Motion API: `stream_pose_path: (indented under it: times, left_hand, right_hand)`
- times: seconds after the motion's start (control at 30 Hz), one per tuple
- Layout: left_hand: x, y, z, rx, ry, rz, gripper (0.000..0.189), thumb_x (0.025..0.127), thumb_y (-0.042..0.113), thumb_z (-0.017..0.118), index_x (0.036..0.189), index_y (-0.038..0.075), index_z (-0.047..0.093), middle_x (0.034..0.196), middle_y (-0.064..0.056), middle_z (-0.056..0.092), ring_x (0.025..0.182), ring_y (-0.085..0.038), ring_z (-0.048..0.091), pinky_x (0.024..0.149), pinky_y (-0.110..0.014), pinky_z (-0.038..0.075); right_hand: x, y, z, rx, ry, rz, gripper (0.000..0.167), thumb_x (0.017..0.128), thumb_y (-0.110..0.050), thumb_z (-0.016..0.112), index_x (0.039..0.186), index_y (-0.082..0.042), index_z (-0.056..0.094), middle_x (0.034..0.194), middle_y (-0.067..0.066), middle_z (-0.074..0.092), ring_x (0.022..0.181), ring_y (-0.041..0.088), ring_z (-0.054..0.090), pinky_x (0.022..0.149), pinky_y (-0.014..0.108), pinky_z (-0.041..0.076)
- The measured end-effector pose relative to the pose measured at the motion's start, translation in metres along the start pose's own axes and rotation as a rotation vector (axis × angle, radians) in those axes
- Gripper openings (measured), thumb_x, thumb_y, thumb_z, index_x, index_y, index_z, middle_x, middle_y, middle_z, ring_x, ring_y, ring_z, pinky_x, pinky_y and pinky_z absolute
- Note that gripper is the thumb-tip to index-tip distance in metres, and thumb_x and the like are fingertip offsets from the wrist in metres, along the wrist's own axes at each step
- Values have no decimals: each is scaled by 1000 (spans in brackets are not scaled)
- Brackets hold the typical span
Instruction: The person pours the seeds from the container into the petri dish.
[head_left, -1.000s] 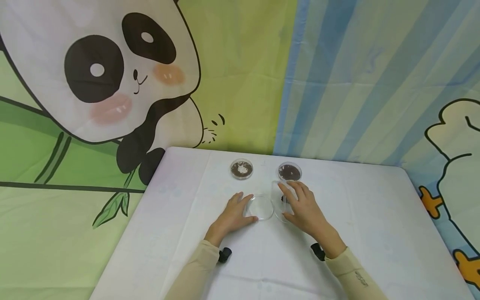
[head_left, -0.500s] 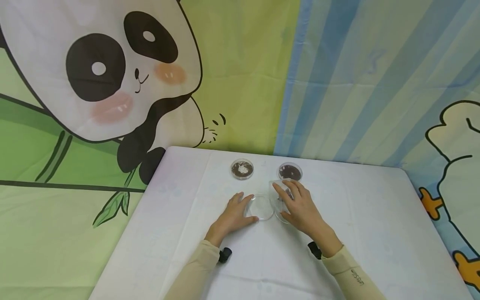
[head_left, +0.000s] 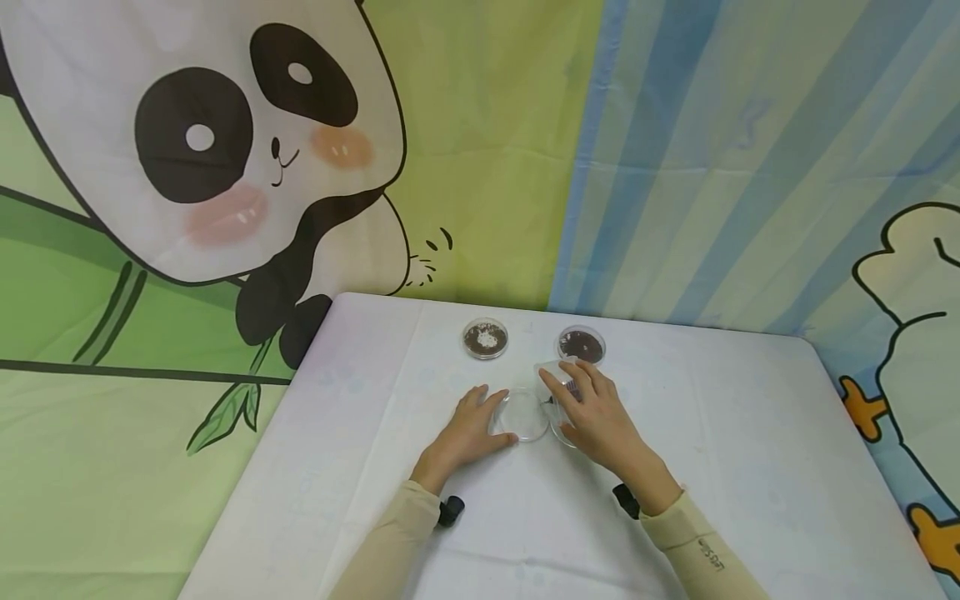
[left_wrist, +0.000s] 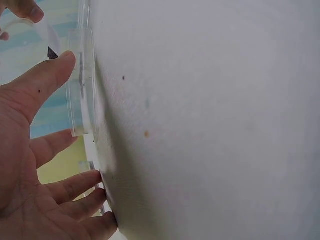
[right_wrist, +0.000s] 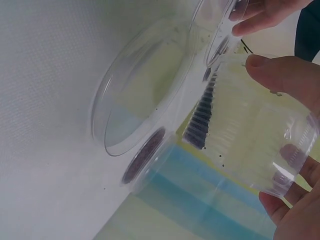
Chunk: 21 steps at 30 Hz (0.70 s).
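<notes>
My left hand [head_left: 467, 429] steadies a shallow clear petri dish [head_left: 522, 415] on the table, thumb and index finger at opposite sides of its rim. In the right wrist view, my right hand [right_wrist: 295, 95] holds a clear plastic container [right_wrist: 245, 120] with ribbed marks, thumb on one side and fingers on the other. The container is tilted above the dish, and dark material [right_wrist: 200, 120] lies along its lower end. In the left wrist view, a dark clump [left_wrist: 52, 53] shows at the container's edge. Below the container is another clear round dish or lid [right_wrist: 145, 85], partly hidden by my right hand in the head view.
Two petri dishes stand near the back edge of the white table [head_left: 375, 467]. The left dish [head_left: 484, 338] has dark material with white bits on top; the right dish [head_left: 581, 344] has mostly dark material. A printed curtain [head_left: 480, 167] hangs behind the table.
My right hand has shifted slightly left with the container, which now tips further toward the dish in my left hand. The left hand and that dish have stayed put.
</notes>
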<state>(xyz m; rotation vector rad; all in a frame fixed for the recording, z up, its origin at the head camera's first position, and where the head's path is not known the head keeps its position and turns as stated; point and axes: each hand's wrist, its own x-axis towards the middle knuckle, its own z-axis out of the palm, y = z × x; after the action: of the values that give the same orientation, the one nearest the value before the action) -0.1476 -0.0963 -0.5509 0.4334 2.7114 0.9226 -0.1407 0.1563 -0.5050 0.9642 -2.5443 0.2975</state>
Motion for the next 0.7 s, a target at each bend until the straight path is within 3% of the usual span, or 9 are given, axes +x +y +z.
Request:
stream_pose_path:
  times: [0.7]
  left_hand:
    - [-2, 2, -1, 13, 2, 6, 79, 88, 45, 76, 153, 16, 42, 159, -22, 27, 146, -42, 21, 112, -58, 29]
  right_hand:
    - [0, -2, -2, -46, -26, -28, 101, 64, -11, 93, 152, -17, 44, 146, 22, 42, 137, 46, 33, 98, 63, 40]
